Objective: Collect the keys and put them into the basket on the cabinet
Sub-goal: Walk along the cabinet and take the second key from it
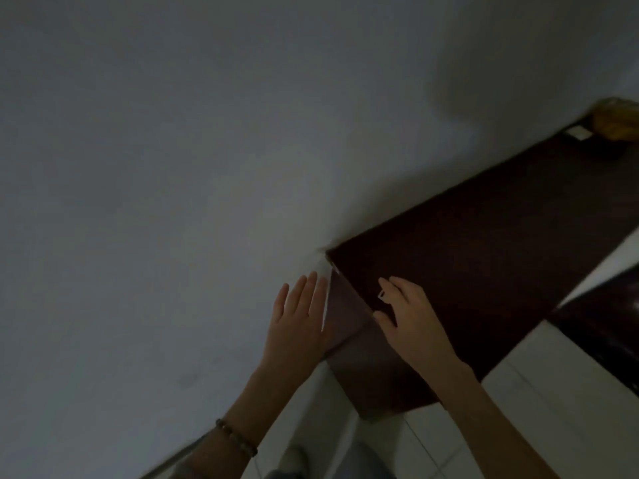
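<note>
A small pale key (381, 294) shows at the near left corner of the dark brown cabinet (484, 257). My right hand (411, 316) hovers over that corner, thumb spread from the forefinger, with the key in the gap between them; the dim, blurred view hides whether the fingers grip it. My left hand (299, 316) is flat with fingers apart beside the cabinet's left side, close to the wall, and holds nothing. The yellowish basket (617, 121) stands at the cabinet's far right end.
A grey wall (207, 150) fills the left and top of the view. A small white card (578, 133) lies on the cabinet beside the basket. White floor tiles (539, 402) run below, and a dark object (601, 326) sits at the right edge.
</note>
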A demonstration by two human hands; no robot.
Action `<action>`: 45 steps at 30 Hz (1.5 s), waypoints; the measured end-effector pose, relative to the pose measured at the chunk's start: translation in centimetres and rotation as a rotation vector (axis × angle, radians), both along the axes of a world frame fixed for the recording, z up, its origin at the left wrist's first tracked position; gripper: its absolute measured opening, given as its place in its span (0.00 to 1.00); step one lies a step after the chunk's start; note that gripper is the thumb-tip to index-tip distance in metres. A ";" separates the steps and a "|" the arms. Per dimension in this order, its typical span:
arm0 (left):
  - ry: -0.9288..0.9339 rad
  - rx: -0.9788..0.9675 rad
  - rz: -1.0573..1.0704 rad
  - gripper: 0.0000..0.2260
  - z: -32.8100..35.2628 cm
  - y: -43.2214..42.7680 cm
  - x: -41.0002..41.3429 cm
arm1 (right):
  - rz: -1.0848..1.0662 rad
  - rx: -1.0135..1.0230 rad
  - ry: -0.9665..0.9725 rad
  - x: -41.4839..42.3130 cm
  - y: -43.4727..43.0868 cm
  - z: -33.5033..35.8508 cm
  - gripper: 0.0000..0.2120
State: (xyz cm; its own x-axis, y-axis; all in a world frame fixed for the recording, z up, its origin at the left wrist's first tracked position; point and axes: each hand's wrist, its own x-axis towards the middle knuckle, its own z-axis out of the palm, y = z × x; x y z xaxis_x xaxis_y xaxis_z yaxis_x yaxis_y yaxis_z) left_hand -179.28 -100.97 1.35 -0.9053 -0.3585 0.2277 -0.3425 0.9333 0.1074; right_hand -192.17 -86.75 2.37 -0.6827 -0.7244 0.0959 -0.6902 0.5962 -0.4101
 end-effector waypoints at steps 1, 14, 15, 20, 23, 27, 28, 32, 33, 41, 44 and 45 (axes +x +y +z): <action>-0.004 -0.006 -0.039 0.31 -0.3 -0.1 -0.5 | -0.039 -0.009 -0.010 0.1 0.2 -0.2 0.25; -0.190 -0.066 -0.380 0.30 -5.0 0.1 -6.0 | -0.211 0.021 -0.064 -3.1 -0.5 -3.2 0.19; -0.207 -0.056 -0.389 0.30 -5.4 0.0 -6.2 | -0.198 0.031 -0.061 -3.4 -0.6 -3.4 0.20; -0.250 -0.022 -0.404 0.31 -6.6 -0.1 -6.6 | -0.132 0.092 -0.048 -4.1 -1.3 -4.0 0.21; -0.246 -0.025 -0.401 0.32 -6.7 -0.2 -6.6 | -0.123 0.110 -0.048 -4.5 -1.6 -4.1 0.17; -0.254 -0.011 -0.403 0.32 -6.6 -0.1 -6.5 | -0.132 0.057 -0.072 -4.7 -1.9 -4.1 0.11; -0.257 -0.016 -0.400 0.32 -6.6 -0.1 -6.5 | -0.137 0.039 -0.086 -4.7 -1.9 -4.0 0.09; -0.272 -0.020 -0.394 0.32 -6.4 0.0 -6.3 | -0.128 0.032 -0.140 -4.8 -1.7 -3.6 0.03; -0.267 -0.011 -0.385 0.33 -6.2 0.1 -6.1 | -0.129 0.025 -0.147 -4.7 -1.5 -3.4 0.03; -0.093 0.112 -0.415 0.33 -2.7 1.1 -4.3 | -0.277 -0.253 -0.241 -2.8 1.2 0.3 0.03; -0.036 0.126 -0.432 0.32 -1.6 1.8 -4.1 | -0.299 -0.357 -0.207 -1.4 2.7 1.7 0.04; -0.020 0.133 -0.446 0.31 -1.4 2.1 -4.1 | -0.313 -0.381 -0.193 -1.0 3.3 2.2 0.04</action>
State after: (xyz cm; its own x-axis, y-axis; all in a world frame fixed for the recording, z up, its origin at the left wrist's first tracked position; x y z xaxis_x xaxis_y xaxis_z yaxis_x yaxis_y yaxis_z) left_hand -183.37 -98.83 -0.04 -0.9815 0.0417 0.1867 0.0857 0.9685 0.2340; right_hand -193.16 -83.45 4.56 -0.8919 -0.4214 0.1642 -0.3938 0.5452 -0.7401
